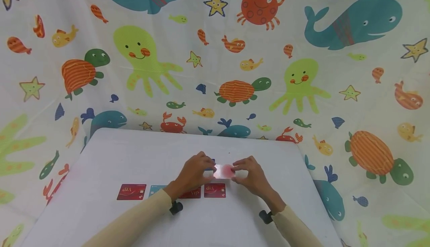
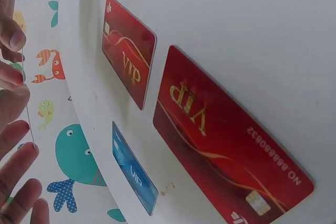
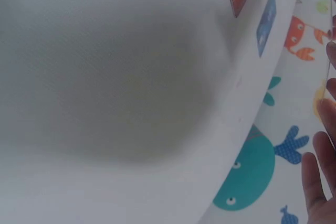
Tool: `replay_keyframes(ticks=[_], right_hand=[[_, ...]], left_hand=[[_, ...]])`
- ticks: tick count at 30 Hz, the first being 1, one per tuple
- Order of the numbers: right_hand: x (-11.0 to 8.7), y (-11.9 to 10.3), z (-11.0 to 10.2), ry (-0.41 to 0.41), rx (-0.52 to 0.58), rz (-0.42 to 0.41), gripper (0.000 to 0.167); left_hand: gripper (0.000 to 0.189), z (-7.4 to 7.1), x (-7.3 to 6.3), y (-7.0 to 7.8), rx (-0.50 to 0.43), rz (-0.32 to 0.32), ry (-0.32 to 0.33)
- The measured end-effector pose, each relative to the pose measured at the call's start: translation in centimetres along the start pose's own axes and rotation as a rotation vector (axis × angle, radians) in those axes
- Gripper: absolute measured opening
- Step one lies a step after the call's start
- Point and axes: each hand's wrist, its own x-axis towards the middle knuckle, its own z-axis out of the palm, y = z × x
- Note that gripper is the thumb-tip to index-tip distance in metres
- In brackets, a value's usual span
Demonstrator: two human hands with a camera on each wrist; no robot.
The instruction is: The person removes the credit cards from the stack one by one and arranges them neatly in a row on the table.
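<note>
A person's two hands hold one pale card (image 1: 220, 171) between them, raised above the table (image 1: 147, 150) around the middle of its width. The left hand (image 1: 195, 167) pinches the card's left end between thumb and fingers; the right hand (image 1: 252, 175) pinches its right end the same way. The card's face is bright with glare and carries a round pinkish patch; any print on it is too washed out to read.

Closer to the near edge of the table, a row of cards lies flat, left of the middle. Nearest the left edge is a red card (image 1: 131, 191) marked VIP, then a blue card (image 1: 156, 190) partly hidden by the left forearm, a second red card (image 1: 193, 193) also partly covered, and a third red card (image 1: 215, 190) in full view. Another blue card (image 1: 210, 160), farther toward the far edge, shows only in part behind the left hand. Beyond that edge hangs a cloth (image 1: 188, 26) printed with sea animals.
</note>
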Motion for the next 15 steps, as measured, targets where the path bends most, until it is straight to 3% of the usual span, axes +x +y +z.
replay_keyframes(ticks=[10, 15], right_hand=[[-0.8, 0.3, -0.4, 0.045, 0.026, -0.052, 0.034], [-1.3, 0.4, -0.7, 0.035, 0.033, -0.030, 0.034]], left_hand=[[0.033, 0.0, 0.1, 0.8, -0.040, -0.010, 0.004], [0.032, 0.3, 0.1, 1.3, -0.043, -0.031, -0.015]])
